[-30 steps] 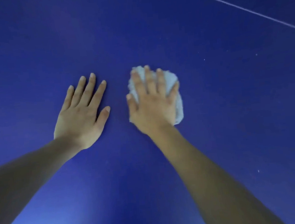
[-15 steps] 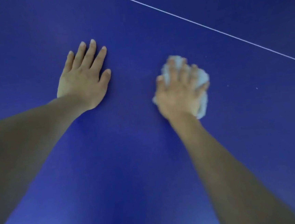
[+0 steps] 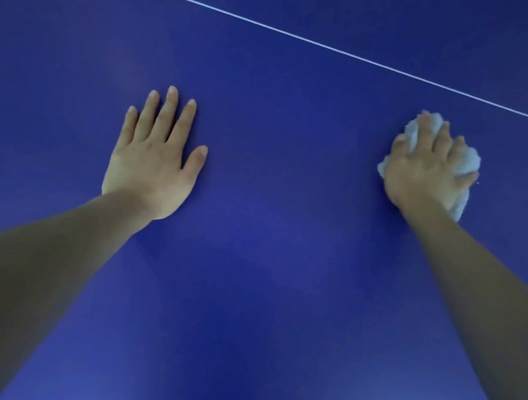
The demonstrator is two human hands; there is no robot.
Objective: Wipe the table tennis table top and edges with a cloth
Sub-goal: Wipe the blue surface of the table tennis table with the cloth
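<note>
White cloth [image 3: 467,163] under right hand [image 3: 426,169], no writing

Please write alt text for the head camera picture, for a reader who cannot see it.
A right hand grips a bunched white cloth on a blue table, near a thin white line. The left hand rests flat on the table, fingers spread.

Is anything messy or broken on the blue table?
Nothing stands out. The table looks smooth and unbroken, the left hand lies flat on it, and the right hand grips a bunched cloth.
</note>
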